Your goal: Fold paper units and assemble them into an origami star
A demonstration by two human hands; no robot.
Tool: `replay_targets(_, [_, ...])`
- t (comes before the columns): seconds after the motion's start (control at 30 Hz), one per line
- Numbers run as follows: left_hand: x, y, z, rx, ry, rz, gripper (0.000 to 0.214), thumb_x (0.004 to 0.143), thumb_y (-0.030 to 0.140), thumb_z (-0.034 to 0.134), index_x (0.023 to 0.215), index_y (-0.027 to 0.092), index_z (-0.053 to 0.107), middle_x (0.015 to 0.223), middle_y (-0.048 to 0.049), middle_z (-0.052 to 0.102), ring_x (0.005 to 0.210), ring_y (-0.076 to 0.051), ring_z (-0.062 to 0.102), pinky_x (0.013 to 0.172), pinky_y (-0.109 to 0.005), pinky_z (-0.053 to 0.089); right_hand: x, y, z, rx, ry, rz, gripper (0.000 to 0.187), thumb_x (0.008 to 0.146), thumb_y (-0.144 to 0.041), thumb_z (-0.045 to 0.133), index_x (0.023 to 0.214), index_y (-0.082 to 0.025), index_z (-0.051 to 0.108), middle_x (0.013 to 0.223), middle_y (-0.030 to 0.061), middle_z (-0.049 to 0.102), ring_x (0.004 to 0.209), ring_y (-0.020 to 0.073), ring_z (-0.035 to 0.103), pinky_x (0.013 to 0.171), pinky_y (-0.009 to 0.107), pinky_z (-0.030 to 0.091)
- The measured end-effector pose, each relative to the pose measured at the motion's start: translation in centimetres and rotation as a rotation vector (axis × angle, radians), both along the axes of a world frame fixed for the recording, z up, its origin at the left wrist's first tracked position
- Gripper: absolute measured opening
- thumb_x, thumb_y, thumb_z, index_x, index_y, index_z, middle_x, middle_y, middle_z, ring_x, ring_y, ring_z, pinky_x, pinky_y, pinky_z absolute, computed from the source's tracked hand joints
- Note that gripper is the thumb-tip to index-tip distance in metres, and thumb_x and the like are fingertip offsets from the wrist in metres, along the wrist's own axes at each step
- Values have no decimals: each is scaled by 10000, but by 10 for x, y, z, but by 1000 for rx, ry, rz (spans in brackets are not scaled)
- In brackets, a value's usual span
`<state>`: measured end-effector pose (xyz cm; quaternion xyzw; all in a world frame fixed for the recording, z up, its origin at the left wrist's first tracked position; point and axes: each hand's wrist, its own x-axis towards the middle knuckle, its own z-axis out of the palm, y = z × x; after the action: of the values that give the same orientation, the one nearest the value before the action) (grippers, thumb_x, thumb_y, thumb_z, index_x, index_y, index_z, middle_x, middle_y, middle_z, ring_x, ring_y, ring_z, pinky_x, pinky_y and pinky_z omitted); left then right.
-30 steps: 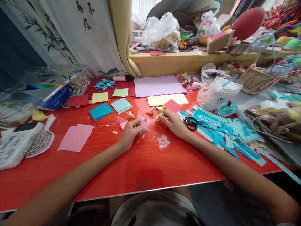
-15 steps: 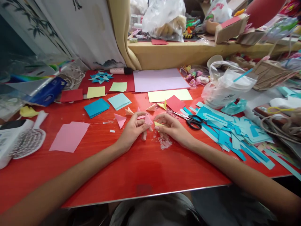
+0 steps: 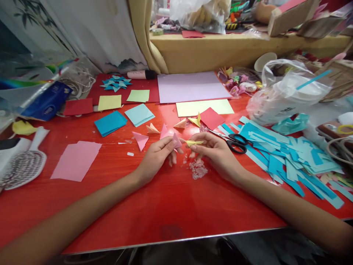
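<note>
My left hand pinches a folded pink paper piece between thumb and fingers. Facing it, my right hand is closed on a folded yellow paper piece, whose tip points left. A small gap separates the two pieces. Just beyond my hands lie a pink folded piece, a peach folded piece, another peach one and a yellow-green one. Scissors with black handles rest right of my right hand. Clear crumbs lie beneath my fingers.
Pink sheets and a hairbrush lie at left. Blue sheets, a red square and a lilac sheet are farther back. Blue paper strips spread at right below a plastic bag with a cup.
My right hand has turned the yellow piece, so more of it shows, and has drawn slightly away from my left. The pink piece stays in my left hand. The view has shifted.
</note>
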<state>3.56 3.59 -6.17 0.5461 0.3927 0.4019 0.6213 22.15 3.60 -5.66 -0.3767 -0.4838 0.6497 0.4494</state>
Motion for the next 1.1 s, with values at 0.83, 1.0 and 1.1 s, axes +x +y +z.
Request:
replay_targets(0.83, [1,-3,6,57,-20,-52,152,895,297,494,825,166,524,765,-3,590,645,-88,512,559,-197,434,0,-8,12,166,-126,73,186,819,-277,628,899,-193,482,646,-24,637,494,107,618,423,205,490])
replay_targets(1.0, [1,-4,6,57,-7,-41,147,887,304,506,828,170,518,751,-3,602,655,-95,519,577,-204,426,2,-11,11,268,-246,40,179,824,-288,620,914,-200,494,591,-31,606,477,114,603,428,227,480])
replay_targets(1.1, [1,-4,5,60,-19,-48,137,889,300,505,837,174,519,756,2,605,657,-90,519,580,-198,428,4,-12,10,339,-362,9,175,834,-301,606,927,-196,501,585,-30,590,483,114,599,440,234,472])
